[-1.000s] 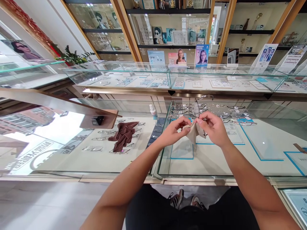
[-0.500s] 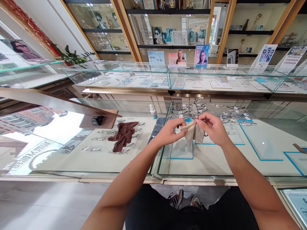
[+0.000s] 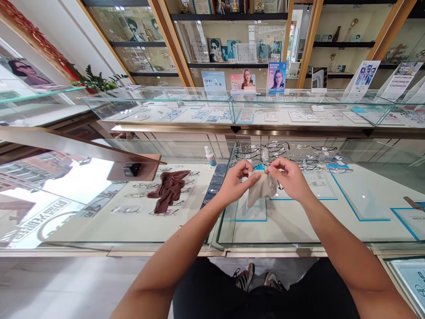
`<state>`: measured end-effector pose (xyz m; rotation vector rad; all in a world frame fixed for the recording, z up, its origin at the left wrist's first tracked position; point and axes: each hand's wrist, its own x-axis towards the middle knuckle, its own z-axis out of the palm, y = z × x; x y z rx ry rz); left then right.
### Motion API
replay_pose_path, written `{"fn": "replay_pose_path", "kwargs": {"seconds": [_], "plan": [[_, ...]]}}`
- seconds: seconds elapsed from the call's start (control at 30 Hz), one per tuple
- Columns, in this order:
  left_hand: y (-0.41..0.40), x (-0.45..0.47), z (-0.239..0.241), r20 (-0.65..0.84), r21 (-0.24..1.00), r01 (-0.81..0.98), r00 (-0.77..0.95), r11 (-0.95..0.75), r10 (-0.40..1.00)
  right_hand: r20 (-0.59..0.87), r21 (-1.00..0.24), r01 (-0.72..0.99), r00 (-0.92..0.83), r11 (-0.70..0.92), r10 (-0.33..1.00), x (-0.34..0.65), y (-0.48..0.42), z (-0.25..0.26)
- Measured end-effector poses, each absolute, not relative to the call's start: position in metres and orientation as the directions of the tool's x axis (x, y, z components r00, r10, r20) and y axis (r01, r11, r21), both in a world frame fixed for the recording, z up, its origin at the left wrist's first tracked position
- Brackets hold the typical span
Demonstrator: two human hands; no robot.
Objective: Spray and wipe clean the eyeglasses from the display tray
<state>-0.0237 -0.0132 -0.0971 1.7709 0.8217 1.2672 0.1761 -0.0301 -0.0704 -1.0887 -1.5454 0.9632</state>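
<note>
My left hand (image 3: 238, 180) pinches a beige cleaning cloth (image 3: 260, 190), which hangs down between my two hands above the glass counter. My right hand (image 3: 290, 178) is closed, thumb against fingers, on a pair of eyeglasses. A clear lens (image 3: 265, 156) stands up just above its fingertips, and a dark temple tip shows below, beside the cloth. The fingers and cloth hide much of the frame. Behind my hands, several eyeglasses (image 3: 317, 155) are on display in the case, close to the held pair in view.
A crumpled brown cloth (image 3: 168, 190) lies on the left part of the counter, with a white spray bottle (image 3: 210, 156) behind it. A wooden-framed mirror (image 3: 133, 164) leans in from the left. Farther back runs a second glass display case (image 3: 232, 126).
The beige cloth has swung left and spread out below my left fingers. The eyeglasses have turned in my right hand, and their raised temple no longer stands out above it.
</note>
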Motion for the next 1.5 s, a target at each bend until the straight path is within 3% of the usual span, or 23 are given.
{"fn": "replay_pose_path", "kwargs": {"seconds": [0.37, 0.6, 0.93, 1.07, 1.27, 1.37, 1.5], "plan": [[-0.013, -0.019, -0.090, 0.157, 0.977, -0.160, 0.113, -0.139, 0.981, 0.202, -0.956, -0.219, -0.001, 0.197, 0.979, 0.171, -0.028, -0.075], [-0.016, -0.014, -0.081, -0.050, 0.950, -0.297, 0.170, 0.099, 0.984, 0.182, -0.948, -0.261, 0.027, 0.183, 0.983, 0.159, -0.033, -0.080], [-0.024, -0.007, -0.086, 0.077, 0.964, -0.266, 0.269, -0.003, 0.960, 0.264, -0.938, -0.205, 0.095, 0.278, 0.960, 0.154, -0.031, -0.091], [-0.029, -0.008, -0.088, 0.206, 0.968, -0.199, 0.287, -0.152, 0.936, 0.288, -0.926, -0.216, 0.129, 0.311, 0.949, 0.153, -0.030, -0.093], [-0.032, -0.003, -0.098, 0.398, 0.917, -0.114, 0.220, -0.382, 0.890, 0.189, -0.906, -0.372, 0.076, 0.204, 0.979, 0.152, -0.033, -0.086], [-0.029, -0.001, -0.105, 0.380, 0.918, -0.192, 0.177, -0.346, 0.908, 0.137, -0.897, -0.420, 0.029, 0.137, 0.990, 0.151, -0.034, -0.084], [-0.025, 0.000, -0.106, 0.232, 0.932, -0.336, 0.271, -0.134, 0.934, 0.080, -0.879, -0.472, -0.023, 0.060, 0.997, 0.150, -0.035, -0.084]]}}
